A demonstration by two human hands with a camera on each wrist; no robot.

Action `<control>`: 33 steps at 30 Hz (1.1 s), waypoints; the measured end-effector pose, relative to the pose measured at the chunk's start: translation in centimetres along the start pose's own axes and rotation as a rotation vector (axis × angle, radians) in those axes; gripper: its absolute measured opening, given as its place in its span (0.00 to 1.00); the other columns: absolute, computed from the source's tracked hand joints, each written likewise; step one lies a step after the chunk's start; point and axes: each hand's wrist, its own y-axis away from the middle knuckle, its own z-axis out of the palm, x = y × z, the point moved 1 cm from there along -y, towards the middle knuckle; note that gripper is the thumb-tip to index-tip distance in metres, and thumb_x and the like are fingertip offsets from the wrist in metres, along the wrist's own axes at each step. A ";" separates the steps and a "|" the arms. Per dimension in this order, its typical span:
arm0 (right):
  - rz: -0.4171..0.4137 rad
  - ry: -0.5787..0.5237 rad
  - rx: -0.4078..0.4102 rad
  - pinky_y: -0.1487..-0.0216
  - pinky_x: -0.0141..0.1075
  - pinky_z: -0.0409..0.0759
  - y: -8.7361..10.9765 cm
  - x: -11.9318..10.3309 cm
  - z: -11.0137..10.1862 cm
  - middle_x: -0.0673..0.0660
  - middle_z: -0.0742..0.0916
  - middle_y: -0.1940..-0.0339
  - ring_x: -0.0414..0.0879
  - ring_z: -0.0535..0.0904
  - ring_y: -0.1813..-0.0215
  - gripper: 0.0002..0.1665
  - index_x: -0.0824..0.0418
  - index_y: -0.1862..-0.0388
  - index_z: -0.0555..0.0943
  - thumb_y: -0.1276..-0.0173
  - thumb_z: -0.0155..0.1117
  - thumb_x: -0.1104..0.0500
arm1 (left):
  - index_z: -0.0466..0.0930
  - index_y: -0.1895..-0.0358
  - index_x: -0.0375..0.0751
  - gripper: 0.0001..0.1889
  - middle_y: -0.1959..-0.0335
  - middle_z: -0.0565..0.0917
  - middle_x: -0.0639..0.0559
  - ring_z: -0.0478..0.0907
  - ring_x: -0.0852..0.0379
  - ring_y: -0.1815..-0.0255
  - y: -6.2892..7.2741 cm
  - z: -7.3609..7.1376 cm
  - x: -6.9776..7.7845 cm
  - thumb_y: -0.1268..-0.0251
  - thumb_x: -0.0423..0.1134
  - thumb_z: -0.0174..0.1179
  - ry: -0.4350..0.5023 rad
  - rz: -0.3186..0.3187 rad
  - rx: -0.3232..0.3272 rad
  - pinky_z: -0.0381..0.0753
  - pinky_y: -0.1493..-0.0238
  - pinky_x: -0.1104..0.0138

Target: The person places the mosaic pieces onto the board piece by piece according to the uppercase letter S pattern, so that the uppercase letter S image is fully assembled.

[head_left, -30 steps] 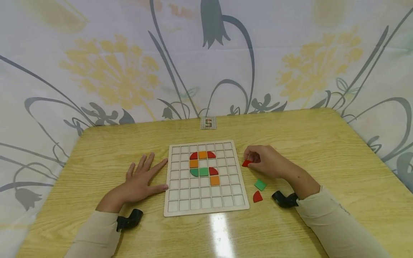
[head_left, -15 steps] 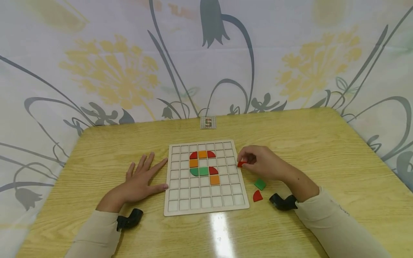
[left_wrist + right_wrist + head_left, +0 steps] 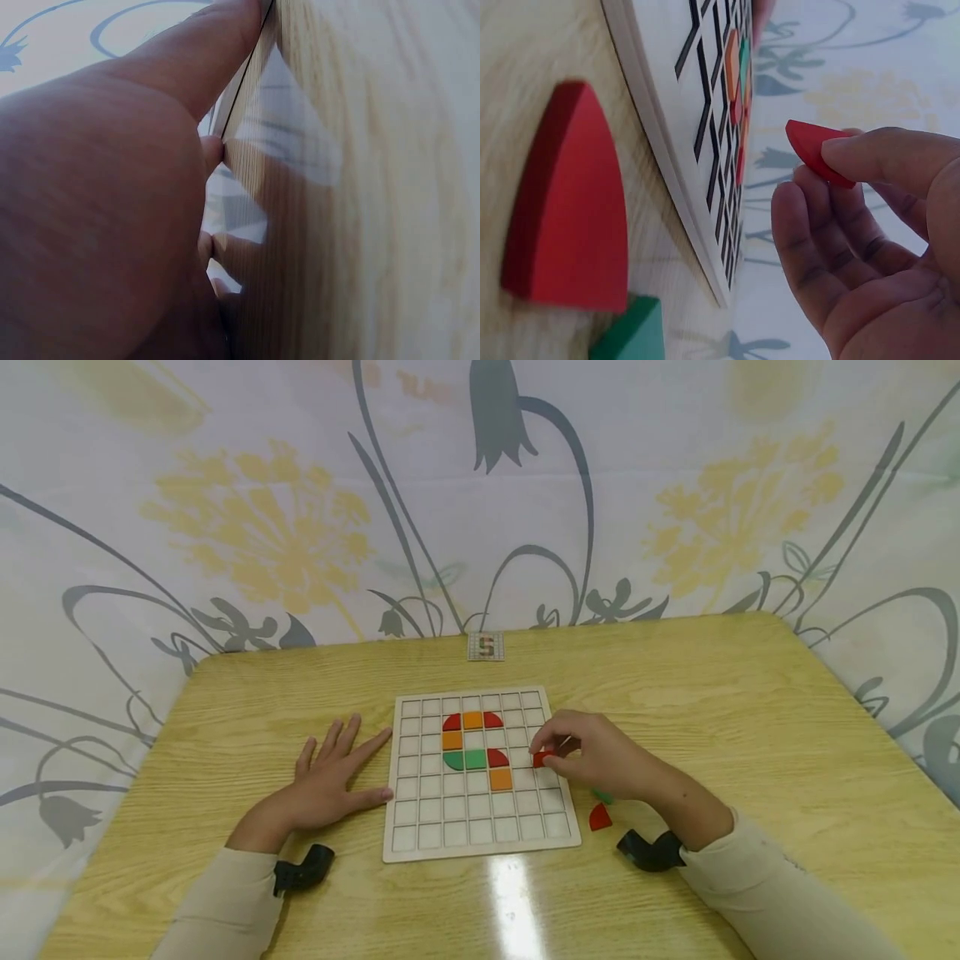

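A pale wooden grid board (image 3: 420, 853) lies on the table with red, orange and green tiles set in its cells in a curved row. My right hand (image 3: 607, 756) is over the board's right edge and pinches a red quarter-round tile (image 3: 814, 150) between thumb and fingers. Spread flat on the table, my left hand (image 3: 322, 785) touches the board's left edge with its thumb and forefinger tips. Right of the board lie a second red quarter-round tile (image 3: 600, 817) and a green square tile (image 3: 603, 796), the green one partly hidden by my right hand.
A small card (image 3: 486, 646) printed with a grid and an S-like figure lies at the table's far edge. Behind the table (image 3: 675, 668) hangs a flower-patterned cloth (image 3: 480, 527). A black wrist camera (image 3: 648, 850) sits on each forearm.
My right hand has moved left with the red quarter-round tile, from the table beside the board to above its right columns. The left hand stays where it was.
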 end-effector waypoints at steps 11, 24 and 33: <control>-0.054 -0.045 0.028 0.57 0.30 0.82 0.2 -1.4 2.0 0.51 0.85 0.61 0.38 0.78 0.61 0.09 0.61 0.56 0.86 0.34 0.69 0.68 | 0.51 0.19 0.54 0.45 0.17 0.35 0.36 0.26 0.31 0.18 0.0 0.2 -0.1 0.33 0.63 0.59 -0.009 -0.006 0.000 0.21 0.28 0.34; -0.021 -0.090 -0.012 0.54 0.30 0.84 0.1 -2.1 3.7 0.49 0.86 0.61 0.37 0.79 0.60 0.09 0.60 0.57 0.87 0.35 0.70 0.68 | 0.50 0.18 0.55 0.44 0.17 0.34 0.36 0.26 0.32 0.18 0.0 0.1 -0.1 0.32 0.63 0.59 -0.014 -0.009 -0.004 0.21 0.28 0.34; -0.015 -0.079 -0.055 0.64 0.28 0.78 0.1 -1.8 4.3 0.48 0.86 0.63 0.37 0.74 0.65 0.10 0.58 0.56 0.88 0.35 0.70 0.67 | 0.50 0.18 0.56 0.44 0.17 0.34 0.37 0.25 0.33 0.18 0.0 0.1 -0.1 0.33 0.64 0.59 -0.016 -0.009 -0.004 0.21 0.27 0.35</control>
